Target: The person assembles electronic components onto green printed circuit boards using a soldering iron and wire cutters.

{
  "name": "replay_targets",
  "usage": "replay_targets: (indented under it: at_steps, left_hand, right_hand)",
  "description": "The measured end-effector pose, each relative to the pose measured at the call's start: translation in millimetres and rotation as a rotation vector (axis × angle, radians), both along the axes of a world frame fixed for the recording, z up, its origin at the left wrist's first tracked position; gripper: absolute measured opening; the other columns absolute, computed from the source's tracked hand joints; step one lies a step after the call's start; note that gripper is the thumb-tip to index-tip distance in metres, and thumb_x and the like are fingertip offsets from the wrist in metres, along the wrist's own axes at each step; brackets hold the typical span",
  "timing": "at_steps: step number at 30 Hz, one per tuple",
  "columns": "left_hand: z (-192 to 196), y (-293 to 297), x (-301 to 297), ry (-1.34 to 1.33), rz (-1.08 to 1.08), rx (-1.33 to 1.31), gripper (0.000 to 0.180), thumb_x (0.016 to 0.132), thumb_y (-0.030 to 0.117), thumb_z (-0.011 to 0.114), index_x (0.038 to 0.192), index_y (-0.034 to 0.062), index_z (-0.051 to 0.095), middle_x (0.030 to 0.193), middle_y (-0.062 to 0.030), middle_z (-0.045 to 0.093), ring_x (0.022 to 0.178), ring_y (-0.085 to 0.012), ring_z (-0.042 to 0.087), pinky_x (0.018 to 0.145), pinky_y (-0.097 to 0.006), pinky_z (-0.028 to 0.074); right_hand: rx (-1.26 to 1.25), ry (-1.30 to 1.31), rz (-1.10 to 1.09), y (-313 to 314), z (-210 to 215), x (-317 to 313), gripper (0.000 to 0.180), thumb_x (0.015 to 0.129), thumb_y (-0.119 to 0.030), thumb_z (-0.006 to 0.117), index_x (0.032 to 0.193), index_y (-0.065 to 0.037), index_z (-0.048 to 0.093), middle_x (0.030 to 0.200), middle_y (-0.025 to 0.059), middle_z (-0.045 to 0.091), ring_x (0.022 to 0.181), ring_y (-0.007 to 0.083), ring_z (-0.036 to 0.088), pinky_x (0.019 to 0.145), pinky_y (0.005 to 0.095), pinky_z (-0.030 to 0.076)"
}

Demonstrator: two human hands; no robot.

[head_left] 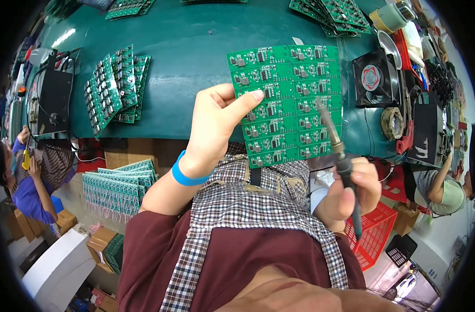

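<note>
From my remote seat I count two hands, one left hand (212, 119) and one right hand (367, 188), with one circuit-board panel (287, 110) and one soldering iron (342, 162). Left of the panel, on the worktop (185, 78), I make out one fanned pile of boards (106, 93); beyond the panel, three more groups of boards (347, 16). Right of the panel I count one fan (373, 78) and one tape roll (392, 124); nearer than the panel, rightward, one red basket (373, 235).

You wear a maroon, short-sleeved top (248, 255) under an apron (263, 210) checked in dark, white and brown — 2 matching straps (187, 255) cross your chest, tan trim shows lower down — and 1 blue band (188, 172) circles your left wrist (197, 162).
</note>
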State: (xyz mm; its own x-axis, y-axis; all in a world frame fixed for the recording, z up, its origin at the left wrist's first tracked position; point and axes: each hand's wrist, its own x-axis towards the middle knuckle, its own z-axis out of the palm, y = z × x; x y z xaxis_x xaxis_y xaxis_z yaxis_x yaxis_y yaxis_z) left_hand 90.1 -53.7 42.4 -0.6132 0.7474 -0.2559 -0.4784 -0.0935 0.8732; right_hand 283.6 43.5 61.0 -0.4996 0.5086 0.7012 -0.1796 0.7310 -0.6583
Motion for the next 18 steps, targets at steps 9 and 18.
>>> replay_targets:
  at_steps: [9,18]
  left_hand:
    - [1,0,7,0.028,-0.019,0.003,0.013,0.078,0.009,0.063,0.084,-0.0023,0.063,0.072,-0.0001,0.060,0.062,-0.0022,0.049,0.055,-0.018,0.039]
    - [-1,-2,9,0.060,-0.025,-0.013,0.012,0.079,0.009,0.063,0.083,-0.0021,0.063,0.070,0.0024,0.058,0.059,-0.0003,0.046,0.051,-0.017,0.035]
  right_hand:
    - [-0.096,-0.230,-0.027,-11,-4,11,0.029,0.085,-0.028,0.050,0.094,0.000,0.050,0.078,0.0159,0.053,0.050,0.0188,0.051,0.046,0.0270,0.044]
    - [-0.088,-0.162,-0.034,-8,-5,-2,0.027,0.083,-0.024,0.051,0.084,0.003,0.056,0.069,0.0134,0.056,0.051,0.0195,0.056,0.045,0.0270,0.045]
